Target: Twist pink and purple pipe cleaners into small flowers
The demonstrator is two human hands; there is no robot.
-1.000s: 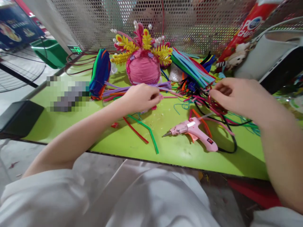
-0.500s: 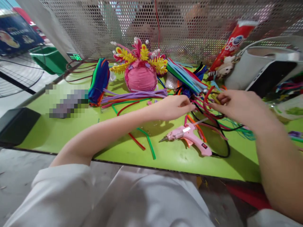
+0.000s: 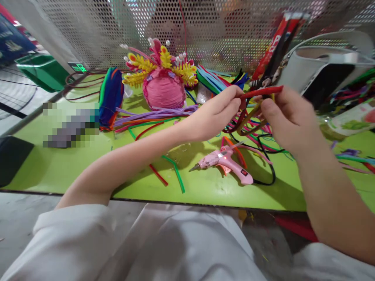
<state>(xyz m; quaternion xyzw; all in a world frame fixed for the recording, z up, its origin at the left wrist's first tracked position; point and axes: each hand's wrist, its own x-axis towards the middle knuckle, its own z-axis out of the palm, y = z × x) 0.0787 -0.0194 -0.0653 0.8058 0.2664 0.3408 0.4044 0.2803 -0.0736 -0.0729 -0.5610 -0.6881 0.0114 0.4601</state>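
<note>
Above the right half of the green table, my left hand is closed with its fingertips on one end of a red pipe cleaner. My right hand is closed around bent pipe cleaners, red and yellowish-brown, whose loops hang between the two hands. Some of the strands are hidden behind the fingers. Below the hands lies a pink hot glue gun, its nozzle pointing left. A pink wrapped ball with yellow leaf shapes and pearl beads stands behind my left forearm.
Purple pipe cleaners and a blue-green bundle lie left of centre. Cut red and green pieces lie near the front. A red chip tube, a grey-white container and a dark phone-like device stand at the back right.
Both hands have risen off the pile at the right, bringing up red and yellowish-brown pipe cleaners. A red strand now stretches between them. The whole view has shifted slightly.
</note>
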